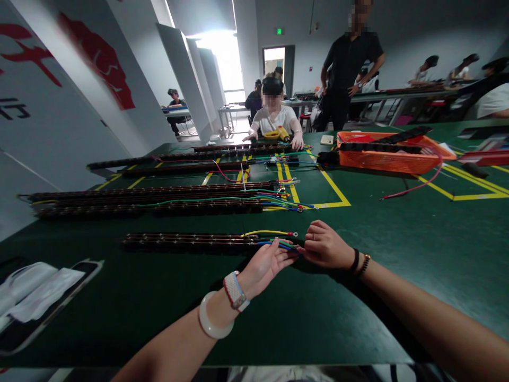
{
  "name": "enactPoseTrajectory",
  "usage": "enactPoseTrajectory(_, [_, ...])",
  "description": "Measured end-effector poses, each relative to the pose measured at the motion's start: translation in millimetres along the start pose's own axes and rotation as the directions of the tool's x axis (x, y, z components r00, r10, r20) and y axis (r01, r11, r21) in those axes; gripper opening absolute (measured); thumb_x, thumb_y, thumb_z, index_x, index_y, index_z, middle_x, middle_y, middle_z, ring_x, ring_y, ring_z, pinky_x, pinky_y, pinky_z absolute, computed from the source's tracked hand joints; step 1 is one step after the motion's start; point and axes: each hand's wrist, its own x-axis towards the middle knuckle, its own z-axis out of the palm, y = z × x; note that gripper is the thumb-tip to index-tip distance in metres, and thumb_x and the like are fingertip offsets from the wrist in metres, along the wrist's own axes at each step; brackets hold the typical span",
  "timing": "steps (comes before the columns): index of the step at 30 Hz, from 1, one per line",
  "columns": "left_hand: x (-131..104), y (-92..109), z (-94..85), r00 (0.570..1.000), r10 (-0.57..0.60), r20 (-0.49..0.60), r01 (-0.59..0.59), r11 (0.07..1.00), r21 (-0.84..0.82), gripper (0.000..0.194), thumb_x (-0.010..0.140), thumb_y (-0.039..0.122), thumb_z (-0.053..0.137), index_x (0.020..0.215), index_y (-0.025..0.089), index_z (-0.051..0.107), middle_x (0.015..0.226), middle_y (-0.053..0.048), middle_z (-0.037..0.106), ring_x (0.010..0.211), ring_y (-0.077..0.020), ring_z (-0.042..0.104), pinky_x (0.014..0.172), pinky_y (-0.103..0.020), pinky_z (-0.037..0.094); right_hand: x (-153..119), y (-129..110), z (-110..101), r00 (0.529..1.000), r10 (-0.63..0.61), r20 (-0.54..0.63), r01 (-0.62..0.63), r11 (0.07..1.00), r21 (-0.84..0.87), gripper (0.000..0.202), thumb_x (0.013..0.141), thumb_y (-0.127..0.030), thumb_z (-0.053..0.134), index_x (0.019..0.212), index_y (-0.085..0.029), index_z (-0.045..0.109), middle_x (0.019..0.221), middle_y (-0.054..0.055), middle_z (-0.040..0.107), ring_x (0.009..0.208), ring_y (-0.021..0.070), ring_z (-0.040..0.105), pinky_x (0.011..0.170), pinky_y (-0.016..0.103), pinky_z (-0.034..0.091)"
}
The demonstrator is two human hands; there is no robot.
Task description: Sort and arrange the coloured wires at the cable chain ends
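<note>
Here, the long dark terminal strip (191, 242) lay flat on the green table mat (397, 254), its coloured wire ends (284, 245) fanned out toward three o'clock, seemingly so they could be gathered. The left hand (264, 265) cupped them from seven o'clock, fingers half-curled beneath; the right hand (326, 246), at three o'clock, pinched the tips with nearly closed fingers.

Left hand (265, 265): bare forearm, no sleeve; pale smooth bangle and a watch on a red-and-white woven strap. Right hand (326, 246): bare forearm; two dark beaded bracelets at wrist.
</note>
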Motion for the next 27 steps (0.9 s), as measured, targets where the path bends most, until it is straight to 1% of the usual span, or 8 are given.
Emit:
enactPoseTrajectory(2, [1.1, -0.5, -0.8, 1.0, -0.001, -0.006, 0.001, 1.0, -0.004, 0.027, 0.093, 0.026, 0.043, 0.097, 0.006, 0.059, 0.1, -0.018, 0.066, 0.096, -0.0229, 0.064, 0.099, -0.043, 0.04, -0.3, 1.2, -0.6, 0.999, 0.037, -0.025, -0.037, 0.999, 0.011, 0.033, 0.089, -0.026, 0.047, 0.056, -0.019, 0.05, 0.055, -0.001, 0.05, 0.063, 0.0128, 0.04, 0.074, 0.029, 0.033])
enactPoseTrajectory(4, [1.8, -0.9, -1.5, 1.0, 0.001, -0.011, -0.001, 1.0, -0.006, 0.025, 0.093, 0.025, 0.042, 0.097, 0.006, 0.058, 0.1, -0.018, 0.066, 0.095, -0.023, 0.064, 0.099, -0.043, 0.04, 0.0, 2.0, -1.8, 0.999, 0.037, -0.024, -0.037, 0.999, 0.008, 0.034, 0.088, -0.028, 0.049, 0.056, -0.018, 0.05, 0.055, 0.0, 0.05, 0.062, 0.0126, 0.04, 0.074, 0.029, 0.033])
enactPoseTrajectory(7, [1.8, -1.3, -2.2, 1.0, 0.01, -0.014, -0.01, 1.0, 0.001, 0.024, 0.093, 0.023, 0.042, 0.095, 0.006, 0.057, 0.1, -0.018, 0.066, 0.094, -0.0233, 0.065, 0.098, -0.043, 0.041, 0.8, 2.2, -2.5, 1.0, 0.0, 0.025, -0.001, 1.0, 0.012, 0.037, 0.087, -0.036, 0.051, 0.055, -0.019, 0.052, 0.053, 0.0, 0.051, 0.062, 0.0129, 0.041, 0.075, 0.031, 0.032])
enactPoseTrajectory(10, [1.6, -0.9, -2.3, 1.0, 0.009, -0.02, -0.009, 1.0, -0.004, 0.023, 0.093, 0.023, 0.042, 0.096, 0.005, 0.056, 0.1, -0.019, 0.066, 0.095, -0.0241, 0.065, 0.098, -0.043, 0.042, 0.3, 2.7, -0.8, 0.998, 0.009, 0.068, -0.011, 0.999, 0.036, 0.039, 0.088, -0.038, 0.05, 0.053, -0.019, 0.052, 0.051, 0.0, 0.051, 0.06, 0.0127, 0.041, 0.073, 0.03, 0.032])
enactPoseTrajectory(15, [1.0, 0.5, -0.8, 1.0, 0.003, -0.005, -0.003, 1.0, -0.022, 0.024, 0.093, 0.023, 0.041, 0.098, 0.004, 0.055, 0.104, -0.022, 0.064, 0.099, -0.0255, 0.063, 0.099, -0.043, 0.042, -2.5, 6.9, 1.2, 0.989, 0.119, 0.088, -0.121, 0.993, 0.015, 0.04, 0.09, -0.037, 0.048, 0.054, -0.018, 0.052, 0.054, 0.001, 0.054, 0.06, 0.0125, 0.042, 0.068, 0.028, 0.03])
enactPoseTrajectory(21, [-2.2, 2.3, 1.3, 0.998, -0.009, -0.055, 0.011, 1.0, 0.025, 0.026, 0.094, 0.024, 0.039, 0.095, 0.004, 0.055, 0.097, -0.021, 0.066, 0.092, -0.0231, 0.066, 0.098, -0.042, 0.043, -0.6, 7.4, 3.3, 0.966, 0.243, 0.089, -0.235, 0.967, -0.096, 0.037, 0.09, -0.038, 0.049, 0.059, -0.018, 0.055, 0.059, 0.001, 0.059, 0.063, 0.0133, 0.045, 0.069, 0.029, 0.029])
enactPoseTrajectory(24, [-4.2, 4.4, 2.8, 0.998, -0.042, -0.053, 0.045, 0.998, 0.053, 0.031, 0.094, 0.027, 0.038, 0.094, 0.003, 0.057, 0.098, -0.022, 0.066, 0.091, -0.024, 0.066, 0.097, -0.042, 0.043, 0.5, 5.7, 7.4, 0.95, 0.296, 0.104, -0.28, 0.95, -0.139, 0.037, 0.089, -0.04, 0.049, 0.06, -0.018, 0.056, 0.061, 0.001, 0.061, 0.064, 0.0139, 0.047, 0.07, 0.03, 0.028])
enactPoseTrajectory(27, [-4.6, 5.1, 3.1, 0.998, -0.048, -0.034, 0.05, 0.995, 0.081, 0.033, 0.094, 0.027, 0.037, 0.093, 0.002, 0.059, 0.102, -0.023, 0.065, 0.093, -0.0246, 0.066, 0.097, -0.041, 0.043, 2.0, 5.1, 11.0, 0.936, 0.332, 0.119, -0.31, 0.934, -0.176, 0.036, 0.088, -0.041, 0.051, 0.061, -0.019, 0.057, 0.062, 0.001, 0.062, 0.065, 0.0147, 0.047, 0.071, 0.031, 0.027])
